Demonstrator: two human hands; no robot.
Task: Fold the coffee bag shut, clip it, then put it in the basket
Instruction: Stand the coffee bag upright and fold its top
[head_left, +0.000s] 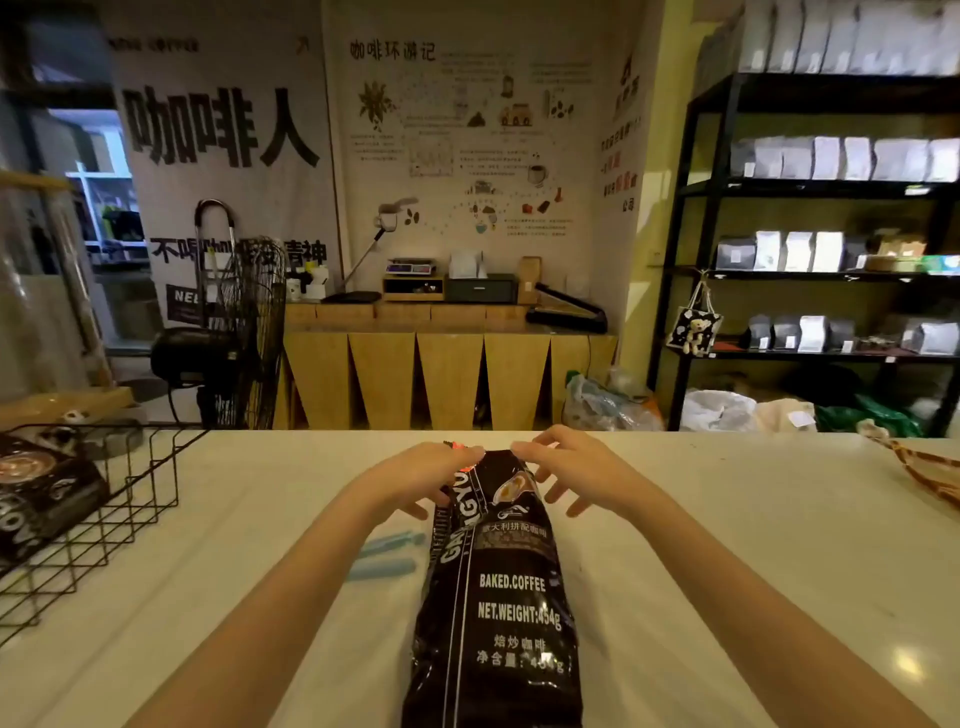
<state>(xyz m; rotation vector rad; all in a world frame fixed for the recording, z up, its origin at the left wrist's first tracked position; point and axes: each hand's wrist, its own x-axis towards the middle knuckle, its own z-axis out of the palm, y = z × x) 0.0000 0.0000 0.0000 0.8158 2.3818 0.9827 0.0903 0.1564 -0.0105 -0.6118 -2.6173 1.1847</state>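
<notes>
A black coffee bag (498, 597) lies flat on the white counter (727, 545), its top end pointing away from me. My left hand (421, 475) and my right hand (571, 467) both pinch that far top edge, thumbs and forefingers on the fold, other fingers spread. A light blue clip (387, 553) lies on the counter just left of the bag, under my left forearm. The black wire basket (119, 509) stands at the left edge of the counter with another black coffee bag (41, 499) inside it.
A brown patterned cloth or bag (924, 467) lies at the counter's far right. Beyond the counter stand a black fan (234, 332), a wooden cabinet (447, 374) and black shelves (831, 234) holding pouches.
</notes>
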